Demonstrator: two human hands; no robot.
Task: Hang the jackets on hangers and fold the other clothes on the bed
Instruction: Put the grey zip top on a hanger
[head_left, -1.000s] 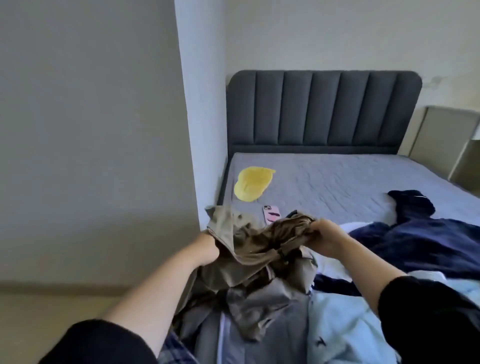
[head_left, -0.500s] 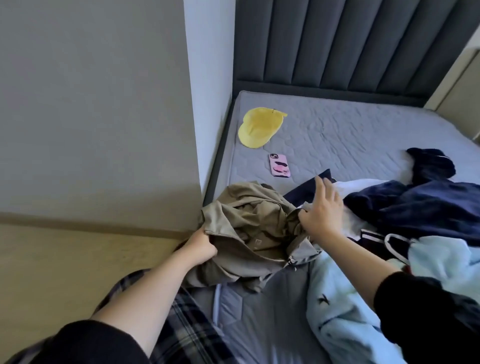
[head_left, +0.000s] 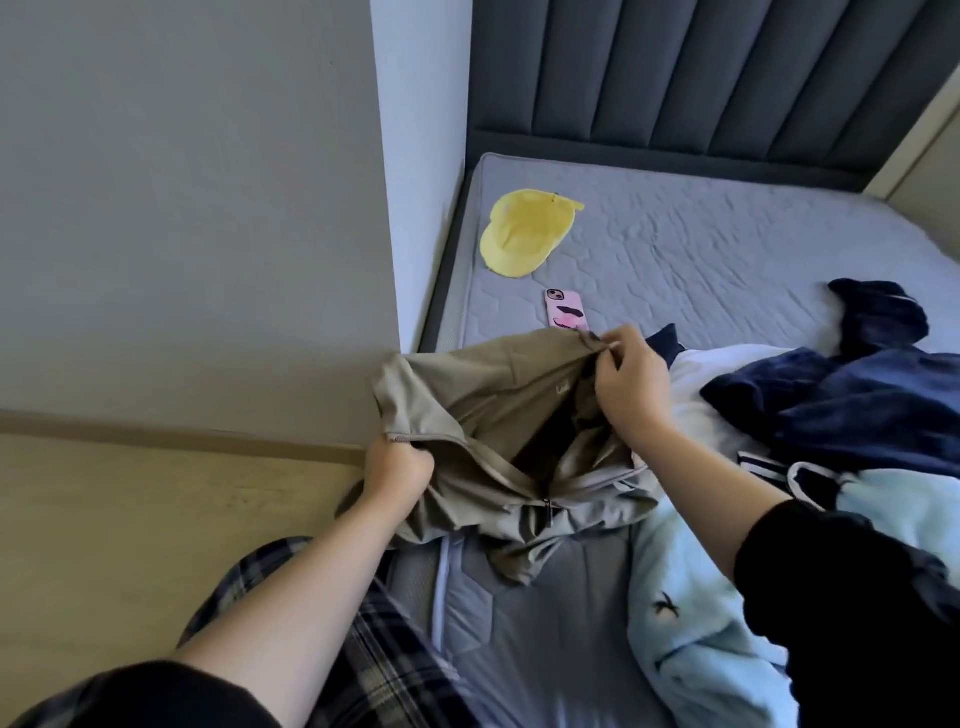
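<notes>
Nearest, a light blue garment (head_left: 691, 623) is spread under the right forearm. A khaki jacket (head_left: 493, 395) is held between both hands over the bed (head_left: 727, 249) edge: its zipper edge is gripped in the curled left hand (head_left: 397, 470), its upper hem pinched by the right hand (head_left: 631, 384). A navy garment (head_left: 857, 405) is heaped right of that hand. Just beyond it a pink phone (head_left: 565, 310) is laid, farther off a yellow cap (head_left: 524, 234).

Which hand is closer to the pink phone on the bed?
Right. The right hand pinches the khaki jacket just in front of the pink phone; the left hand grips the jacket's zipper edge farther off, by the side of the bed.
</notes>
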